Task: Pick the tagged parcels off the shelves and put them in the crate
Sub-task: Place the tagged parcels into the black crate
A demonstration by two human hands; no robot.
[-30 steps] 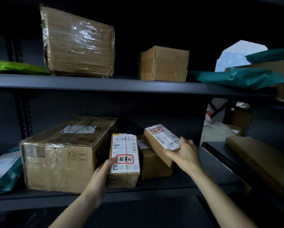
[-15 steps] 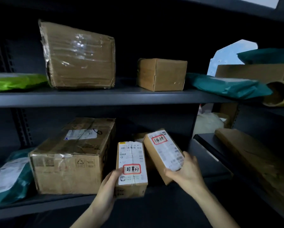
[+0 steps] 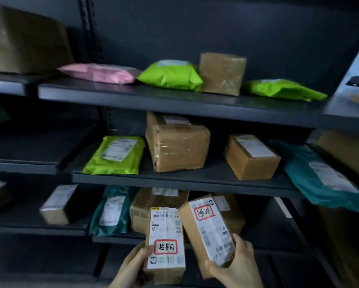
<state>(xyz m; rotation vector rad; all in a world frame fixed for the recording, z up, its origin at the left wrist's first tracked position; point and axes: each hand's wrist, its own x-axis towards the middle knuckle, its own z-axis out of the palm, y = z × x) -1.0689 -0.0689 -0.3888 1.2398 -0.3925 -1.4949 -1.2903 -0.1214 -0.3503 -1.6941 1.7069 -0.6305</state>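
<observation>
I hold two small cardboard parcels in front of the dark shelving, off the shelves. My left hand (image 3: 132,267) grips the left tagged parcel (image 3: 165,242), upright, with a white shipping label and a red-bordered handwritten tag near its lower end. My right hand (image 3: 234,265) grips the right tagged parcel (image 3: 207,227), tilted left, its red-bordered tag near the top. The two parcels almost touch at their upper corners. No crate is in view.
Dark metal shelves (image 3: 174,98) fill the view. Top shelf: a pink mailer (image 3: 99,72), green mailers (image 3: 172,75), a brown box (image 3: 222,73). Middle shelf: a green mailer (image 3: 116,155), two boxes (image 3: 176,146). A teal mailer (image 3: 320,181) overhangs at right. Lower shelf holds more parcels (image 3: 110,210).
Both hands have drawn their parcels off the lower shelf and toward me. The view has swung left to another bay of shelves with different parcels.
</observation>
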